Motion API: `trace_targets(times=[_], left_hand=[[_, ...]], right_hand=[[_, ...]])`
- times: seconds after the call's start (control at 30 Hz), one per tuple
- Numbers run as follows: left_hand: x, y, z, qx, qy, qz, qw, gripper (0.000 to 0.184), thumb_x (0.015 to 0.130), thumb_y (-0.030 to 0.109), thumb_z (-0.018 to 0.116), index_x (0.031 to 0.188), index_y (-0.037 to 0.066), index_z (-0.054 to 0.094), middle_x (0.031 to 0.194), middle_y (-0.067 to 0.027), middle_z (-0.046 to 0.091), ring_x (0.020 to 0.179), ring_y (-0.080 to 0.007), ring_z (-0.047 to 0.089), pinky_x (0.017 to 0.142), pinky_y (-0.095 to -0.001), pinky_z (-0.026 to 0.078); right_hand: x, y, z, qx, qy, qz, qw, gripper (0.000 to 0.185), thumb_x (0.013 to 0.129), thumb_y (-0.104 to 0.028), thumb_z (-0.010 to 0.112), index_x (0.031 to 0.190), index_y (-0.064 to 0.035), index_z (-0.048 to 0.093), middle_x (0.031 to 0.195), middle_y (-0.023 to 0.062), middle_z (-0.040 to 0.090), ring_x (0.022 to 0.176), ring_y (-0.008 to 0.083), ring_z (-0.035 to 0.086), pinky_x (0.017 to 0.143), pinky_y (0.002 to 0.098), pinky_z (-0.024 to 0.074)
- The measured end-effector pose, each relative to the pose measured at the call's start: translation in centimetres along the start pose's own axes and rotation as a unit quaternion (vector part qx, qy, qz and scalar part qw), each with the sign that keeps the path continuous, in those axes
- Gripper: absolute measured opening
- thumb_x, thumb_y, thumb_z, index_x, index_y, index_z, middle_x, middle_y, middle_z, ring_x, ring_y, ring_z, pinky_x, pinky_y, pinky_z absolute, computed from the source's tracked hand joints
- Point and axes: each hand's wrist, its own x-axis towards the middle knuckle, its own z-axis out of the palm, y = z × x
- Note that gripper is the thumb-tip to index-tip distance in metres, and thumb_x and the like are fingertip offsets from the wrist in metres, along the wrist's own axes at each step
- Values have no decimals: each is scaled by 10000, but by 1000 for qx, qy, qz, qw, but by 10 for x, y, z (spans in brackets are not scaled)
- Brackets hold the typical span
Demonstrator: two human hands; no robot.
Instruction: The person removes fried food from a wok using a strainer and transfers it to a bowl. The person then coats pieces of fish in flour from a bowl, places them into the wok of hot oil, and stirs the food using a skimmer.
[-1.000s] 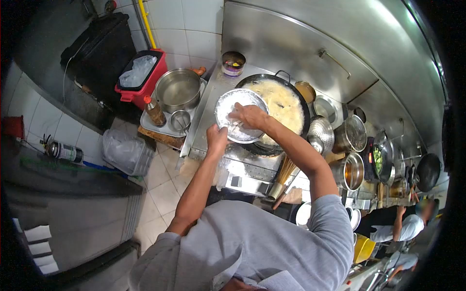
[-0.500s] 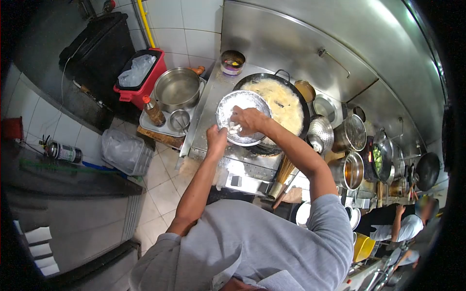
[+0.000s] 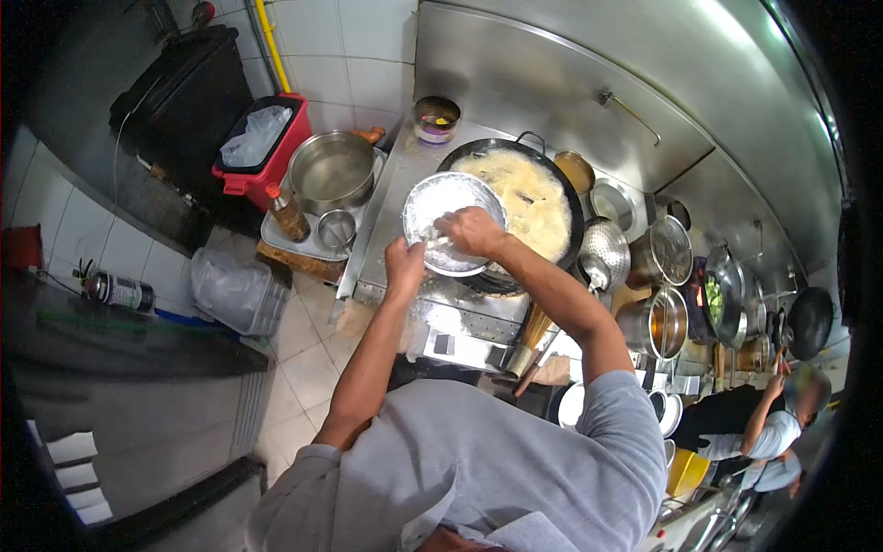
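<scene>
My left hand point(image 3: 405, 264) grips the near-left rim of a round metal bowl point(image 3: 487, 193), its thumb on the edge. White flour-like powder coats the inside of the bowl. Inside it, my right hand point(image 3: 473, 232) is closed, with white powdery pieces point(image 3: 439, 242) at its fingertips; what is under the coating I cannot tell. The bowl is held over the left side of a large black wok point(image 3: 577, 216). Pale yellow foaming oil point(image 3: 529, 189) fills the wok, and a few dark bits show in it.
Right of the wok are a perforated ladle point(image 3: 605, 247), pots point(image 3: 653, 322) and a bamboo brush point(image 3: 533, 331). A tin point(image 3: 436, 120) stands behind; a steel pot point(image 3: 333, 172) and a sauce bottle point(image 3: 289, 214) are at left. Another person point(image 3: 773, 423) is at far right.
The bowl and both hands have shifted slightly left in view. My right hand's fingers have moved a little within the bowl. The person at far right has raised an arm.
</scene>
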Motion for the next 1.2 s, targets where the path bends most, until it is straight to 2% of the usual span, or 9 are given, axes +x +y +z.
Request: trace_targets(times=[0.13,0.33,0.57,0.63,0.83,1.0,1.07,1.17,1.2], left_hand=[[5,-7,-8,-64,11,-11,998,252,896,67,499,1094,-68,576,925,-147,675,754,-229,700,580,-370,622],[5,-6,-33,-79,39,-30,996,279,895,56,472,1125,-79,553,1038,-199,659,845,-281,707,613,-397,639],[-2,-10,-65,-87,18,-30,996,339,905,51,460,1221,-55,526,1110,-185,644,890,-274,693,635,-381,631],[-11,-8,-75,-93,9,-29,995,307,935,73,472,1213,-44,525,1111,-169,645,892,-249,690,643,-364,623],[-27,-19,-85,-66,-62,-10,996,218,951,103,525,1124,-29,523,1061,-139,644,881,-211,680,662,-345,615],[-44,-35,-62,25,-157,-4,987,122,950,117,553,979,22,482,991,-100,624,827,-164,660,634,-323,589],[-59,-38,-39,1,-186,11,982,204,922,144,613,884,65,428,815,-39,524,690,-112,535,532,-282,507],[-91,-48,-11,41,-289,-11,957,132,947,140,581,960,71,470,929,-48,598,791,-124,631,607,-280,548],[-112,-44,-3,20,-324,-14,946,118,946,136,585,988,91,485,934,-29,606,777,-111,614,589,-250,518]], right_hand=[[-5,10,-32,58,78,104,990,392,719,-202,735,1099,-134,665,915,121,725,780,325,699,689,444,564],[-9,76,-50,48,154,292,943,408,716,-175,749,1094,-62,641,824,207,704,760,376,687,701,464,558],[-29,115,-23,26,148,312,938,499,758,-117,758,1216,-26,584,1175,233,616,1039,400,619,859,442,498],[-41,89,-39,-11,260,312,914,447,777,-96,750,1190,-26,594,1136,215,628,1009,391,630,824,449,507],[-98,-38,-47,129,283,427,849,287,846,-111,714,1102,0,647,1089,189,666,932,326,678,791,397,529],[-174,-137,-32,277,365,537,709,293,883,-148,701,1120,20,661,971,143,719,882,186,679,778,325,524],[-203,-175,-31,259,396,590,655,264,894,-127,688,1119,10,670,938,122,728,883,168,676,793,319,523],[-238,-234,-35,245,460,588,619,210,928,-90,627,1117,2,634,944,63,660,865,148,643,781,290,516],[-251,-249,-27,201,463,595,626,220,897,-86,656,1103,-8,650,980,106,676,908,204,657,823,331,519]])
